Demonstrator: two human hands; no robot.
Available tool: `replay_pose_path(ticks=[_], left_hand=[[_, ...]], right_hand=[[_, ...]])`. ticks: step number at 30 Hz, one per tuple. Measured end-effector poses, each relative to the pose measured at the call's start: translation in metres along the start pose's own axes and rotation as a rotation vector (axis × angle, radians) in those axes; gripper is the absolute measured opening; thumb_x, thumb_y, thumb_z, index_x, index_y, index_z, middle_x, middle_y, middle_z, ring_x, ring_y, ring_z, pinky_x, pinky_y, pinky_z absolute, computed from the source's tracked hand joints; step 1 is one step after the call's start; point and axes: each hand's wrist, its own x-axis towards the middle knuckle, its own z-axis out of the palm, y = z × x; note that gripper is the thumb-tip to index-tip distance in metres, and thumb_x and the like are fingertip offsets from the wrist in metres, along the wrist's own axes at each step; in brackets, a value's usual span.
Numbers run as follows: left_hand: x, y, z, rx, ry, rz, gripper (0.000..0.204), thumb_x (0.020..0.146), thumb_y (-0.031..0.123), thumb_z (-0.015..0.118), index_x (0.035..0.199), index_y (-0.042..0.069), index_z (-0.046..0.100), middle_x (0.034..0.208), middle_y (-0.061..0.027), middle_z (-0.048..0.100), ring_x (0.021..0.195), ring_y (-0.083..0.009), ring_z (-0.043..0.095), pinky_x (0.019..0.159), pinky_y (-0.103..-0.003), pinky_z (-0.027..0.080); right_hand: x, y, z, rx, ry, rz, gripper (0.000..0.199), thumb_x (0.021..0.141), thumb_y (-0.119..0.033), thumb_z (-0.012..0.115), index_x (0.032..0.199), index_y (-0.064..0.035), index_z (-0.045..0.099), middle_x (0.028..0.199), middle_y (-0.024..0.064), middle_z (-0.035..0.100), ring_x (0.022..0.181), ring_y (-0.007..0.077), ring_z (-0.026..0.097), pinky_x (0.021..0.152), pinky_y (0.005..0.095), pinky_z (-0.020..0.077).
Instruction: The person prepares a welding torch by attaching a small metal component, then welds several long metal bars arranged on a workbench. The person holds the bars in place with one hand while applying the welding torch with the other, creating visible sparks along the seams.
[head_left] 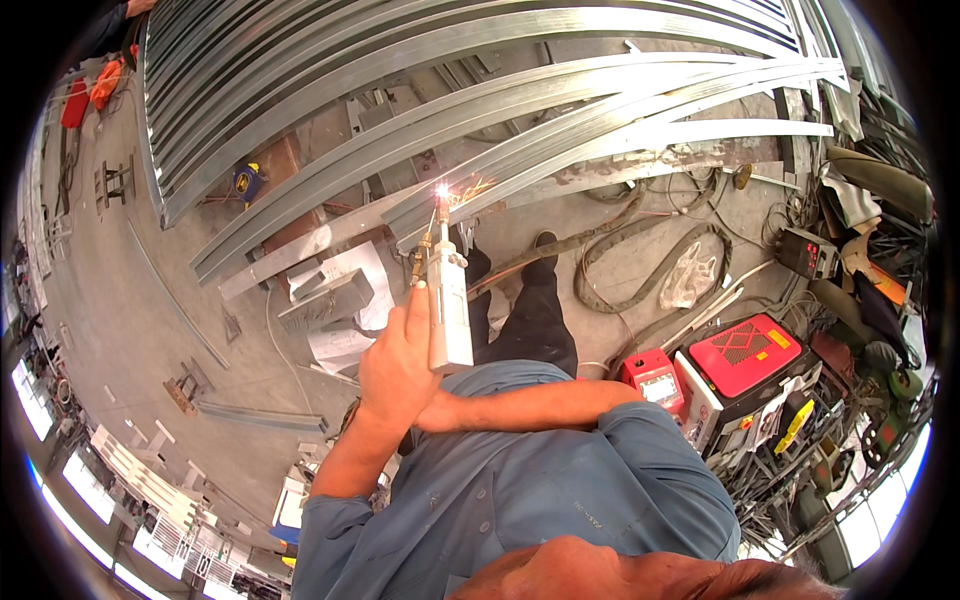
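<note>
My left hand (393, 362) is closed on a handheld laser welding gun (451, 320), with a white boxy body and a brass-coloured nozzle end. Beside the nozzle, a thin wire runs through a brass guide (421, 258). A bright pinkish spot and orange sparks show where the tip meets the near end of a galvanized steel profile (520, 150). From the right, my right forearm (530, 408) crosses my body. My right hand (433, 411) lies mostly behind my left wrist, its fingers hidden.
A row of parallel steel profiles (400, 60) spans the far side. A blue tape measure (247, 181) lies left of the bars, and paper sheets (372, 285) lie nearer. Hoses (590, 285) coil right of my feet. At right stand a red-topped machine (745, 345) and cluttered gear.
</note>
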Motion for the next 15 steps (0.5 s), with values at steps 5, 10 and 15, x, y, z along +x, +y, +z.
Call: replay_pose_path(ticks=[5,10,15], left_hand=[[-0.003,-0.006,0.005,-0.057,0.008,-0.049,0.075,0.080,0.020,0.074,0.148,0.003,0.048,0.100,-0.0140,0.062,0.072,-0.0369,0.068,0.061,-0.046,0.056],[-0.002,-0.007,0.003,-0.056,0.007,-0.050,0.076,0.078,0.019,0.075,0.147,0.002,0.049,0.100,-0.0146,0.062,0.072,-0.0362,0.067,0.061,-0.045,0.056],[-0.002,-0.009,0.001,-0.066,0.014,-0.052,0.079,0.076,0.020,0.076,0.147,0.001,0.049,0.099,-0.0149,0.061,0.071,-0.0358,0.067,0.061,-0.043,0.056]], right_hand=[[-0.005,-0.055,-0.015,0.049,-0.018,0.093,0.043,0.097,-0.024,0.068,0.130,0.0018,0.061,0.136,0.0190,0.063,0.127,0.0289,0.056,0.107,0.0409,0.0459],[-0.005,-0.061,-0.016,0.043,-0.021,0.099,0.043,0.095,-0.022,0.071,0.129,0.0016,0.062,0.134,0.0184,0.064,0.125,0.0283,0.057,0.105,0.0406,0.0469],[-0.002,-0.054,-0.012,0.086,-0.023,0.125,0.043,0.093,-0.020,0.073,0.128,0.0020,0.062,0.132,0.0177,0.065,0.123,0.0269,0.058,0.104,0.0394,0.0480]])
